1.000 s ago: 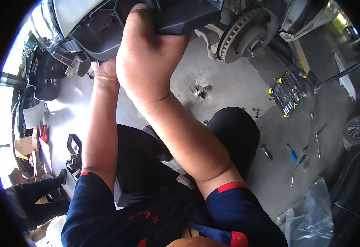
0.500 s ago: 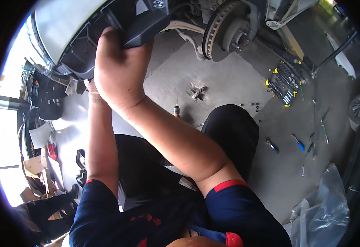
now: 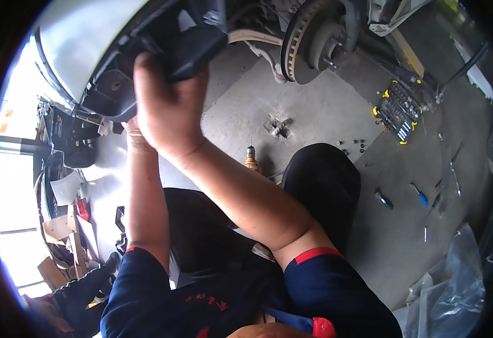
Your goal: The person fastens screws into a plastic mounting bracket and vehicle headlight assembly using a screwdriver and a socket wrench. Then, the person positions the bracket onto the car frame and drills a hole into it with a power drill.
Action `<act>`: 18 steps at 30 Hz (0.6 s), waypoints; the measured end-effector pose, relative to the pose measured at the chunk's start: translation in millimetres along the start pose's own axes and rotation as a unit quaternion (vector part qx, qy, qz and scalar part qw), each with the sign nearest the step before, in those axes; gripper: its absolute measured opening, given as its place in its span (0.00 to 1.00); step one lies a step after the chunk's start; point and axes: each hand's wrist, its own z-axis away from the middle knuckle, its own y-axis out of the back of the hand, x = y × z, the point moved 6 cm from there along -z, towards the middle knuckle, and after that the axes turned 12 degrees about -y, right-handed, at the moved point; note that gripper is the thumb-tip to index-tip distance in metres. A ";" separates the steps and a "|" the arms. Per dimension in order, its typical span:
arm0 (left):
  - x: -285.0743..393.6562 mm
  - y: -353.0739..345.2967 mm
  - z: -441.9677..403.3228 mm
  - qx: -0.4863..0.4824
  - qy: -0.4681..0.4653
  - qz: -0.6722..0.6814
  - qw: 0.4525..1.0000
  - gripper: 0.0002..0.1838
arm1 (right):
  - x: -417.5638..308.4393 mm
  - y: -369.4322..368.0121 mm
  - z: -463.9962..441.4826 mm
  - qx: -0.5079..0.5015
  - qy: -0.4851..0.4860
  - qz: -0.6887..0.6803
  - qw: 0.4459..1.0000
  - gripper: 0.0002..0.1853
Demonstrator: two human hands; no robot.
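Note:
My right hand [image 3: 170, 112] grips the lower edge of a black plastic car trim part [image 3: 193, 48], its thumb on the near side and its fingers hidden behind. The part adjoins the pale body panel [image 3: 86, 42] of a car at upper left. Behind my right hand and under the plastic edge, my left hand [image 3: 133, 129] shows only near the wrist; its fingers are hidden. To the right of the plastic part is a bare brake disc [image 3: 305, 45] with studs on its hub.
A power drill [image 3: 251, 159] stands on the floor near my knee. Several small nuts [image 3: 360, 145], a socket set [image 3: 398, 112] and a blue-handled tool [image 3: 420, 195] lie to the right. Clear plastic sheeting [image 3: 446, 281] is at lower right. Another person's leg [image 3: 88, 281] shows at lower left.
My right hand and the black trim part have come slightly lower in view, the hand still gripping it. The whole view has shifted a little, showing more of the drill.

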 end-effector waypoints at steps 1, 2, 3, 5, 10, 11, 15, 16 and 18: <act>-11.0 5.1 -1.7 0.005 0.023 0.050 0.998 0.25 | -3.6 2.0 2.3 -0.031 -0.039 -0.071 0.996 0.11; -25.5 10.4 -4.3 0.006 0.059 0.142 0.988 0.25 | 4.3 8.3 7.1 -0.038 -0.085 -0.142 0.985 0.17; -39.0 15.2 -6.7 0.012 0.098 0.244 0.965 0.26 | 3.2 18.1 7.9 -0.057 -0.094 -0.151 0.983 0.19; -60.2 16.0 -6.8 0.014 0.190 0.439 0.878 0.26 | -3.3 28.8 11.4 0.015 -0.175 -0.261 0.949 0.23; -72.6 -15.7 -9.1 0.071 0.436 0.678 0.588 0.19 | 30.8 98.2 4.2 0.048 -0.232 -0.204 0.950 0.24; -73.6 -19.4 -7.9 0.112 0.423 0.709 0.553 0.23 | 30.7 107.4 4.4 0.067 -0.242 -0.207 0.946 0.23; -38.1 -29.5 -5.6 0.099 0.411 0.807 0.412 0.29 | 31.8 152.2 20.2 0.112 -0.282 -0.033 0.952 0.24; -32.0 -32.0 -3.4 0.088 0.412 0.831 0.363 0.30 | 34.5 163.7 25.8 0.116 -0.299 -0.004 0.947 0.24; -30.8 -34.2 -7.4 0.109 0.374 0.852 0.351 0.29 | 45.8 191.2 35.3 0.122 -0.334 0.038 0.934 0.24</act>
